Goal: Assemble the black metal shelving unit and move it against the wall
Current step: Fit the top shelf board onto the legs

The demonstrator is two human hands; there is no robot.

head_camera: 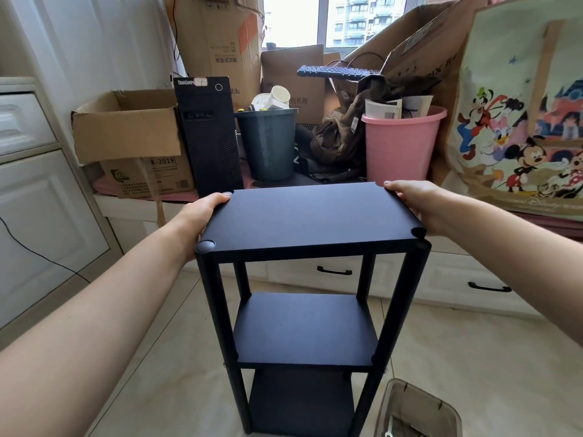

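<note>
The black shelving unit (307,310) stands upright on the pale tiled floor (473,357), in the middle of the view and close to the person, its three shelves stacked between four round posts. The left hand (202,216) grips the left edge of the top shelf, thumb lying on top near the far left corner and fingers curled under; the right hand (413,205) holds the right edge the same way, thumb on the far right corner. Just to the near right of the unit's foot sits a translucent brown bin (416,411) on the floor. Beyond the unit runs a low white cabinet (410,275) with black drawer handles, and its top is crowded: a black computer tower (208,137) at the left, an open cardboard box (126,127) further left, a dark green bucket (268,143) holding paper cups, a pink bucket (400,146) stuffed with papers, and a keyboard (337,71) resting on boxes behind. A large cartoon-printed bag (520,121) fills the far right, and white cupboard doors (41,200) line the left.
</note>
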